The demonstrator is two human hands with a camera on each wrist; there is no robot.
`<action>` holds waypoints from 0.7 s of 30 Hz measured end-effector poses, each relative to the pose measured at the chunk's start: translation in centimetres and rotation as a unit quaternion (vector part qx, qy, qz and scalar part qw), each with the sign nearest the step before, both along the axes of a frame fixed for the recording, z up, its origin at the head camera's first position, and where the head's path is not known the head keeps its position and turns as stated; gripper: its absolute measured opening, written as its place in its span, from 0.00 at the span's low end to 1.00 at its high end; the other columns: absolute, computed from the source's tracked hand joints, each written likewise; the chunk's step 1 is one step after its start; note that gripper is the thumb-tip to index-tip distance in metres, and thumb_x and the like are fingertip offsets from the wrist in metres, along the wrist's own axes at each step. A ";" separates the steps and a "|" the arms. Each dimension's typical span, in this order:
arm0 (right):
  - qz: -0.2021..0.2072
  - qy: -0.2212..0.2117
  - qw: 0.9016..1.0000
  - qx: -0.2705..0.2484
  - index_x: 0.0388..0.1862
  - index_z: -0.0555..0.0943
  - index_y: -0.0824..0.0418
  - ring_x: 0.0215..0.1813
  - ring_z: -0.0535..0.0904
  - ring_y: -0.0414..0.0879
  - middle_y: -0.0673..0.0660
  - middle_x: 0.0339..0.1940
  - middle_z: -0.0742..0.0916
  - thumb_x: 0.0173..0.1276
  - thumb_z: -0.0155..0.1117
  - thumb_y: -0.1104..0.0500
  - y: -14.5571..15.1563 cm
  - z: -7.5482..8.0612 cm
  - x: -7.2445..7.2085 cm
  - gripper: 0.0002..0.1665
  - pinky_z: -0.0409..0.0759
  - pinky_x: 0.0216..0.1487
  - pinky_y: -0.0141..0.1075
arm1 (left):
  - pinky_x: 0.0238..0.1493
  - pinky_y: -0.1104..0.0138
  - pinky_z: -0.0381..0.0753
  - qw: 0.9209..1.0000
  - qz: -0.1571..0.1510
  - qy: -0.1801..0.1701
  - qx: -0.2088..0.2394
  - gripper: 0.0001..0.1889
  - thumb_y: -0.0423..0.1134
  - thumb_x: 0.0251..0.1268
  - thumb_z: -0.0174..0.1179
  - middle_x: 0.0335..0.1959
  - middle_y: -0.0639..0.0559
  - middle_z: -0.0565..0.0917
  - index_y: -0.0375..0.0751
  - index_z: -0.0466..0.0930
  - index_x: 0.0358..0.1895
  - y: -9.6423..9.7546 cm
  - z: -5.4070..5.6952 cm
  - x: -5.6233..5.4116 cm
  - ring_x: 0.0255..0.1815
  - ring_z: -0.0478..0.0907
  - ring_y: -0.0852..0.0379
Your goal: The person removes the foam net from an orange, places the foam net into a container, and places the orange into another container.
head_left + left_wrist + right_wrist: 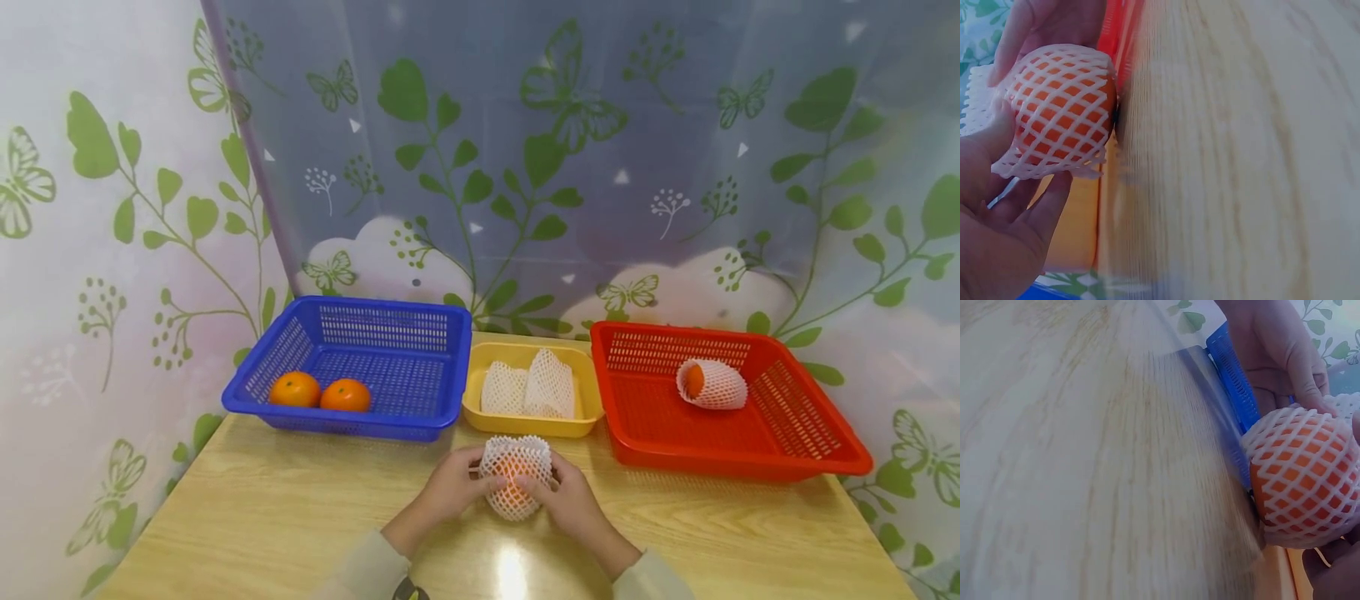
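An orange [513, 479] covered by a white foam net sleeve [1063, 106] is between both hands, near the middle of the table. My left hand [455, 482] grips its left side, thumb on the front and fingers behind. On the other side my right hand [567, 497] holds it the same way, its thumb pressed on the net. The sleeve's open end stands up above the fruit, toward the yellow basket. In the right wrist view, part of the orange's skin [1259, 487] shows bare at the end of the net.
A blue basket [348, 306] at the left holds two bare oranges [296, 389]. A yellow basket [532, 428] behind the hands carries foam net sleeves [550, 385]. The red basket [637, 457] at the right contains one sleeved orange [712, 385]. A patterned curtain hangs behind the table [300, 517].
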State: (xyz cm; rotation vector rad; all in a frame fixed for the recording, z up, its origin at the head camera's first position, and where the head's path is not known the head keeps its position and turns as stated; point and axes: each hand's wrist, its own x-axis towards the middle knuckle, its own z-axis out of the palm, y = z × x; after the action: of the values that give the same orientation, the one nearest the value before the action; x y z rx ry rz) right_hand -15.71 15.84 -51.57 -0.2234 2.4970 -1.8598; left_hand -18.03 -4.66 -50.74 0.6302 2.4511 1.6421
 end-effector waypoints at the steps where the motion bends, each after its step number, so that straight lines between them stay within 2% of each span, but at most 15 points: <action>1: 0.001 -0.001 1.000 0.003 0.65 0.74 0.64 0.64 0.73 0.56 0.60 0.59 0.81 0.64 0.70 0.54 0.0 0.0 0.0 0.33 0.69 0.66 0.54 | 0.50 0.64 0.82 1.000 0.008 0.003 -0.001 0.19 0.39 0.61 0.67 0.48 0.42 0.84 0.33 0.81 0.52 0.0 0.0 0.1 0.50 0.81 0.47; 4: 0.001 0.002 1.000 0.011 0.63 0.75 0.64 0.60 0.76 0.53 0.59 0.56 0.83 0.62 0.71 0.53 -0.1 -0.1 0.1 0.32 0.73 0.63 0.49 | 0.49 0.65 0.82 0.999 0.028 0.016 -0.004 0.19 0.39 0.59 0.68 0.49 0.42 0.85 0.34 0.82 0.51 0.0 0.1 0.2 0.50 0.82 0.46; 7: 0.002 0.012 1.000 0.024 0.62 0.75 0.65 0.56 0.79 0.51 0.58 0.53 0.84 0.61 0.72 0.53 -0.1 -0.1 0.1 0.32 0.77 0.59 0.45 | 0.47 0.66 0.83 0.999 0.032 0.033 -0.003 0.18 0.39 0.59 0.68 0.49 0.41 0.84 0.33 0.83 0.51 0.0 0.2 0.2 0.50 0.82 0.46; 13: 0.009 0.002 0.999 0.031 0.61 0.77 0.63 0.54 0.80 0.49 0.57 0.52 0.85 0.61 0.73 0.52 0.0 0.3 0.0 0.31 0.77 0.58 0.45 | 0.45 0.70 0.82 0.999 0.017 0.033 -0.005 0.19 0.40 0.60 0.67 0.49 0.42 0.84 0.33 0.82 0.52 -0.2 -0.1 0.0 0.50 0.81 0.47; 21: 0.025 0.000 0.999 0.020 0.59 0.78 0.59 0.54 0.79 0.46 0.55 0.51 0.85 0.62 0.71 0.54 0.2 0.6 0.0 0.27 0.76 0.58 0.41 | 0.47 0.66 0.83 1.000 -0.012 0.007 0.013 0.20 0.40 0.63 0.65 0.49 0.41 0.83 0.32 0.79 0.55 -0.4 -0.2 0.0 0.52 0.80 0.46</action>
State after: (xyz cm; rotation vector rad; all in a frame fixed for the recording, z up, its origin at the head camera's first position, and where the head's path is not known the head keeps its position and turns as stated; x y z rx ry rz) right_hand -15.69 16.05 -51.01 -0.2820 2.5012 -1.7891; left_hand -18.07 -5.02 -50.90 0.6727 2.4257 1.6695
